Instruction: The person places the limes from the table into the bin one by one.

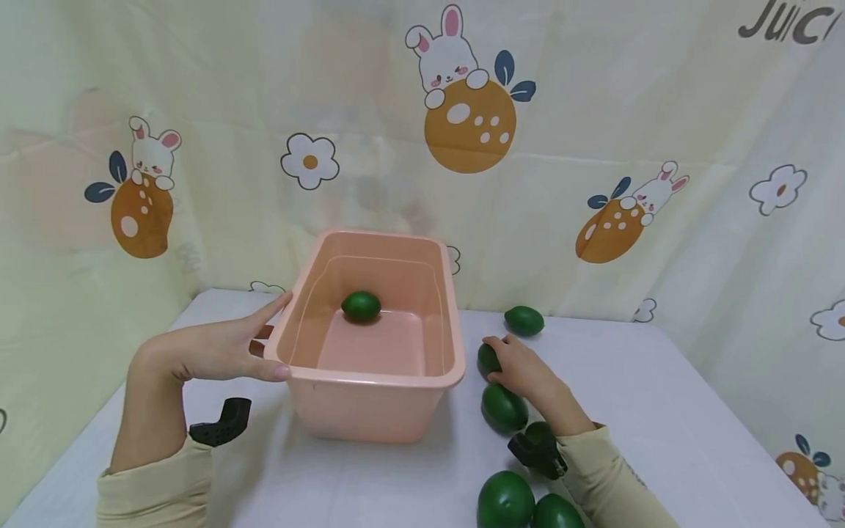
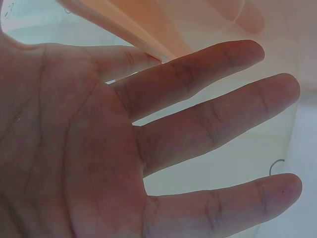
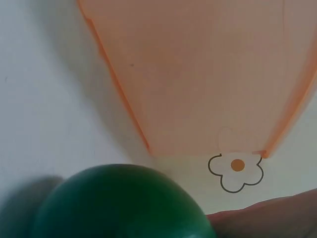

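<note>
A pink plastic bin (image 1: 376, 411) stands upright on the table, with one green lime (image 1: 361, 306) on its floor. At the bin's left rim is my left hand (image 1: 211, 348), its thumb at the front corner and a finger along the side. Its fingers spread out straight in the left wrist view. To the right of the bin, my right hand (image 1: 528, 372) grips a lime (image 1: 487, 359) between thumb and fingers, low over the table. Close behind that hand sits another lime (image 1: 524, 321). The rounded top of a lime (image 3: 124, 203) fills the bottom of the right wrist view.
Several more limes lie in a line along the right arm, including one just before the hand (image 1: 505, 408) and one near the front edge (image 1: 505, 500). A printed curtain (image 1: 370, 88) hangs behind the white table (image 1: 634, 396). Both wrists wear black camera mounts.
</note>
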`<action>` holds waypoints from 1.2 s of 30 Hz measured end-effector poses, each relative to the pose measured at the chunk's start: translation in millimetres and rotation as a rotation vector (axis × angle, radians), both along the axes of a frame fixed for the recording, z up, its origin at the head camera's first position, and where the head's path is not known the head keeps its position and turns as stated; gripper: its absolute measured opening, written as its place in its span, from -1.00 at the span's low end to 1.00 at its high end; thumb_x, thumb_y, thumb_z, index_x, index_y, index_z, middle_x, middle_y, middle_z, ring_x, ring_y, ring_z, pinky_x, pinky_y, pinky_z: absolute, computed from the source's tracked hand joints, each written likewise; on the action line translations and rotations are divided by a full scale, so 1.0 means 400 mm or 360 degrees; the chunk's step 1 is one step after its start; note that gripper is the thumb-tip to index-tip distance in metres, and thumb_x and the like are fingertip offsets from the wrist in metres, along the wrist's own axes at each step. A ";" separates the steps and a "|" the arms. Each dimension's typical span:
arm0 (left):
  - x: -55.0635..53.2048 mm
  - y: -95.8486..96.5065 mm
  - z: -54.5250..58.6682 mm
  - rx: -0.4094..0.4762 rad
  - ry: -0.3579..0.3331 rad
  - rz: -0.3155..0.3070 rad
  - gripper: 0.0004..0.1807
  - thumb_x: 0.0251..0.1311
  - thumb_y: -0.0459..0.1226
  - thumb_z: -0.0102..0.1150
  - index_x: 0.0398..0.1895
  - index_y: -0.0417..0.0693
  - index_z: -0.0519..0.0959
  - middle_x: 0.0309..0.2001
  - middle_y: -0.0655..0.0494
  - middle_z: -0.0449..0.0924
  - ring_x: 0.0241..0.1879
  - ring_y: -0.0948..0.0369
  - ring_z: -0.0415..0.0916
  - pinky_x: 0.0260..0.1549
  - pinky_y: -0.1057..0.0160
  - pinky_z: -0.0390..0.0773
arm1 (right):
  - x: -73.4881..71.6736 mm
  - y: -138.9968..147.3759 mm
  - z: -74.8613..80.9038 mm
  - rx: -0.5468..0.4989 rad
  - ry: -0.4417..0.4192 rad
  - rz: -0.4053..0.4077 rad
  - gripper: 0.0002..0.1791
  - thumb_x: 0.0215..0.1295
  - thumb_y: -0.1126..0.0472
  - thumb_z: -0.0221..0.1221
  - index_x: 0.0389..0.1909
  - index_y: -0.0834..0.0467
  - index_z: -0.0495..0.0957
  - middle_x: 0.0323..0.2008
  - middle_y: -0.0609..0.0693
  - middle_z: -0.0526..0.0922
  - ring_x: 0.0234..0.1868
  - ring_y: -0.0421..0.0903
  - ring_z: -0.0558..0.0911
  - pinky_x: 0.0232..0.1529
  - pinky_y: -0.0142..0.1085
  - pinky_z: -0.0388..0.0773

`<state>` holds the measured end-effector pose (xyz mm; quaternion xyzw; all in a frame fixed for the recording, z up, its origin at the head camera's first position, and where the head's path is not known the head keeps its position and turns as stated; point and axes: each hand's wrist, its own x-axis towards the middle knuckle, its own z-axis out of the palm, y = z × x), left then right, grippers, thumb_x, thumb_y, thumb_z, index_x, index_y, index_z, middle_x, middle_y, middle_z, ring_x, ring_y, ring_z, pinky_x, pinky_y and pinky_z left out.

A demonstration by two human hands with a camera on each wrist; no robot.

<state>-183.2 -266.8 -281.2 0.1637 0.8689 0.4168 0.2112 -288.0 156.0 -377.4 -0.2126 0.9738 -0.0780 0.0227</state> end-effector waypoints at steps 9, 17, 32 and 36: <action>0.002 -0.001 0.002 -0.0027 0.0018 0.0023 0.19 0.09 -0.01 0.29 0.49 0.31 -0.46 0.37 -0.11 0.20 0.29 0.03 0.31 0.19 -0.07 0.37 | -0.010 0.002 -0.003 -0.0006 -0.0001 -0.0041 -0.34 0.10 0.22 0.33 0.22 0.30 0.35 -0.01 0.35 0.49 -0.07 0.17 0.57 -0.05 0.03 0.54; 0.004 0.000 0.002 -0.0036 0.0030 0.0036 0.18 0.08 0.01 0.30 0.49 0.34 -0.44 0.35 -0.13 0.23 0.28 0.02 0.33 0.18 -0.07 0.38 | -0.017 0.003 0.003 -0.0038 -0.0048 -0.0101 -0.32 0.08 0.16 0.34 0.23 0.27 0.37 0.04 0.32 0.50 -0.04 0.13 0.56 -0.05 0.03 0.54; 0.003 0.001 0.004 -0.0072 0.0019 0.0062 0.20 0.06 0.04 0.31 0.49 0.38 -0.44 0.34 -0.11 0.23 0.27 0.02 0.33 0.18 -0.09 0.37 | 0.035 -0.011 0.101 -0.0377 0.0219 -0.0089 -0.29 0.11 0.10 0.33 0.28 0.21 0.34 0.10 0.28 0.49 0.00 0.16 0.56 -0.09 0.04 0.59; 0.004 -0.002 0.005 -0.0085 0.0019 0.0069 0.20 0.06 0.04 0.31 0.48 0.39 -0.44 0.35 -0.10 0.23 0.28 0.03 0.32 0.18 -0.10 0.36 | 0.053 -0.022 0.132 -0.0644 0.0282 -0.0080 -0.27 0.14 0.11 0.31 0.33 0.18 0.29 0.16 0.23 0.44 0.05 0.16 0.54 -0.07 -0.01 0.60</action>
